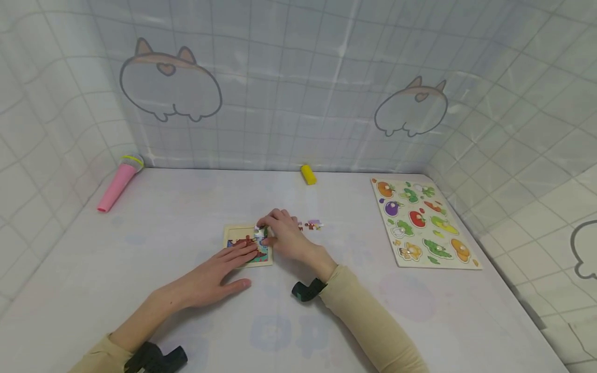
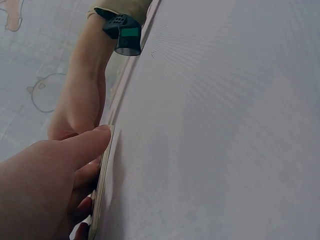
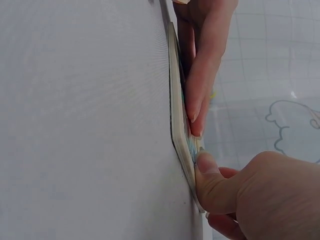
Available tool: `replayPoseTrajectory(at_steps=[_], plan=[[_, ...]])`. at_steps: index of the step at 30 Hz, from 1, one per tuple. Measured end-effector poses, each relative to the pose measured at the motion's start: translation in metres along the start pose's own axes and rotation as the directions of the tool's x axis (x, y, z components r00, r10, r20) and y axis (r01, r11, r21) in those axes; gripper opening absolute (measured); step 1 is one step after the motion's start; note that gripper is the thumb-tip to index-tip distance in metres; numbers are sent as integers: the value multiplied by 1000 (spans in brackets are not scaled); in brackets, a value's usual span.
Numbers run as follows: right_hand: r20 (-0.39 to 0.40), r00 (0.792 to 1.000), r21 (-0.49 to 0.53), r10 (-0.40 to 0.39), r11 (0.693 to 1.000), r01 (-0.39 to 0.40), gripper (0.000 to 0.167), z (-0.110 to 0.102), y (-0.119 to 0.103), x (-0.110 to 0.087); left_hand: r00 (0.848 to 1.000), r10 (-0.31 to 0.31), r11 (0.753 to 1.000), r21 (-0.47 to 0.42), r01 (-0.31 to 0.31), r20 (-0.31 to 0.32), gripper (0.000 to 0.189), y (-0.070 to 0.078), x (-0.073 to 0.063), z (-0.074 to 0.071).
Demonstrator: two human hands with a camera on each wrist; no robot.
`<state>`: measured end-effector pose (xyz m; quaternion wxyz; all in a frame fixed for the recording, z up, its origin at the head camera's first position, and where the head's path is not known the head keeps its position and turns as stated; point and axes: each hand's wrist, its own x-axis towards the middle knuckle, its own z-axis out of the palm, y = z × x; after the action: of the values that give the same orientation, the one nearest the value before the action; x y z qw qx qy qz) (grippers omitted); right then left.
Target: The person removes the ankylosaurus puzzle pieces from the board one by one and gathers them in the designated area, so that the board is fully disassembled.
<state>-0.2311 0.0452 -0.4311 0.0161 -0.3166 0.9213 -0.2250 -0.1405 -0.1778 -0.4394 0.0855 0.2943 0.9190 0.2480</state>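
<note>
Pale wood framed the puzzle (image 1: 239,227), which lay flat on the surface (image 1: 186,212) in front of the person, between the two hands. The left hand (image 1: 212,277) had its fingers straight and close together, laid across the lower part of the puzzle, with the thumb spread away toward the near edge; it seemed to be steadying the frame. The right hand (image 1: 291,238) reached over the upper right corner, its thumb and fingertips curled about a piece (image 1: 260,234) in a pinch. How deep that piece sat could not be told, since the fingers hid much of it.

The step in hand looked like seating this piece among its neighbours: red and teal parts of the picture showed beside it, while the upper left of the frame looked bare. The next move seemed to call for small turns and nudges until the edges matched, then a light push down, with the left hand holding the frame against sliding. Just beyond the right hand lay a few loose pieces (image 1: 313,225), near enough to be fetched with a short reach and apparently yet to be placed.
</note>
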Motion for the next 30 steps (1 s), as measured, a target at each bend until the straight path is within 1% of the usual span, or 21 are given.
replayPoseTrajectory(at_steps=[6,12,15,23,30], plan=[[-39,999,40,-11,999,13,35,0,1,1,1000,-8,1000,-8,8,4,70,1,0,-1],[-55,998,84,-1,996,6,34,0,1,2,1000,-6,1000,-14,6,5,69,1,0,-2],[-64,998,103,-9,995,16,32,0,1,2,1000,-6,1000,-14,6,5,69,1,0,-2],[-109,993,132,-55,989,69,24,-1,2,2,1000,-19,1000,-15,19,12,70,1,0,-1],[-119,989,167,-86,980,105,20,-1,2,2,1000,-15,1000,-11,15,9,70,0,1,0]])
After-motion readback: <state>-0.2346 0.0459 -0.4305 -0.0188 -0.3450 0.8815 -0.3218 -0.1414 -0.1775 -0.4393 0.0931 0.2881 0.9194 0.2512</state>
